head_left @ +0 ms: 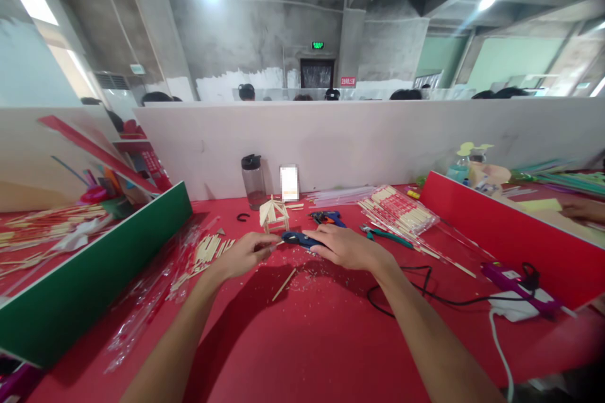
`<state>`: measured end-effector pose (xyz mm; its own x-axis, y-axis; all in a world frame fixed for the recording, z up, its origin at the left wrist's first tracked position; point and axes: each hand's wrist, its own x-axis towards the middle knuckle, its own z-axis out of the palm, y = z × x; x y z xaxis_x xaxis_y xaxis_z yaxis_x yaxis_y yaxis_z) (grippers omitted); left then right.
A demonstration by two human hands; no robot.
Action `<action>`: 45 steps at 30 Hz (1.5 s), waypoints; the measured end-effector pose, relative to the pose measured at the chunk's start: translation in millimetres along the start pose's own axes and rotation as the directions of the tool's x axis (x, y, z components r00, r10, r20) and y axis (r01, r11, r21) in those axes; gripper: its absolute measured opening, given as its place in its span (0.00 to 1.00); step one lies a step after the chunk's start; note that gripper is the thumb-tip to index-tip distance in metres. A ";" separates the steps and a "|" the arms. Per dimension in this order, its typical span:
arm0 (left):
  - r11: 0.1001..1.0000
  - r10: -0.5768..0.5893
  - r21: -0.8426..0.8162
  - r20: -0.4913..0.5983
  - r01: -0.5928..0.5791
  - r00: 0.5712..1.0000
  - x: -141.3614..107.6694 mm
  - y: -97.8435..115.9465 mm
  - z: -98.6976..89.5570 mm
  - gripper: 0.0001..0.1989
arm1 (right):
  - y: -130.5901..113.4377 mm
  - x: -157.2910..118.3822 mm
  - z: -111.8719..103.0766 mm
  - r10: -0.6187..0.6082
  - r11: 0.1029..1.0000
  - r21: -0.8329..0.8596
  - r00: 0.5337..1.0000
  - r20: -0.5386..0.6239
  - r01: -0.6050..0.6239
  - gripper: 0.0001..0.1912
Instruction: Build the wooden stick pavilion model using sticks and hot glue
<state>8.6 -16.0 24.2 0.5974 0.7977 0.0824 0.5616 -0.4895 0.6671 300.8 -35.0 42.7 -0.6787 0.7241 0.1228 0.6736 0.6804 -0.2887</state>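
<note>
My right hand (pixel 347 247) is closed around a dark blue hand cutter (pixel 299 238), its head pointing left. My left hand (pixel 249 253) has its fingers pinched by the cutter's head, where the tip of a thin wooden stick (pixel 280 242) shows; the fingers hide most of it. Just behind the tool stands a small house-like frame of wooden sticks (pixel 274 217) with a sloped roof. Below the hands a loose stick (pixel 284 284) lies among many tiny wood chips (pixel 314 274) on the red tabletop (pixel 302 352).
Cut sticks (pixel 210 249) and clear plastic wrappers (pixel 146 302) lie left. A glue gun (pixel 328 218), green-handled pliers (pixel 387 237) and packed chopsticks (pixel 401 211) sit right, with a black cable (pixel 454 298). A bottle (pixel 254 182) and phone (pixel 289 182) stand behind. Another person's hand (pixel 583 209) is beyond the red divider (pixel 510 236).
</note>
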 end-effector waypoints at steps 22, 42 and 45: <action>1.000 0.006 -0.022 0.028 -0.005 1.000 -0.3 0.8 1.0 0.16 | 2.8 1.7 1.9 0.013 0.999 0.038 1.000 -0.005 -0.012 0.25; 0.997 0.033 -0.071 0.007 -0.032 0.999 1.6 -3.9 4.3 0.19 | 4.9 2.3 2.4 0.002 0.996 0.088 1.000 -0.004 -0.001 0.24; 0.996 0.032 -0.082 0.014 -0.031 0.999 1.0 -2.0 3.6 0.18 | 4.4 2.0 1.7 -0.004 0.997 0.082 1.000 -0.006 0.005 0.24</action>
<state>10.1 -15.5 20.3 0.6232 0.7765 0.0929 0.4942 -0.4831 0.7228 301.9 -30.7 40.1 -0.6798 0.7217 0.1300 0.6439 0.6723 -0.3652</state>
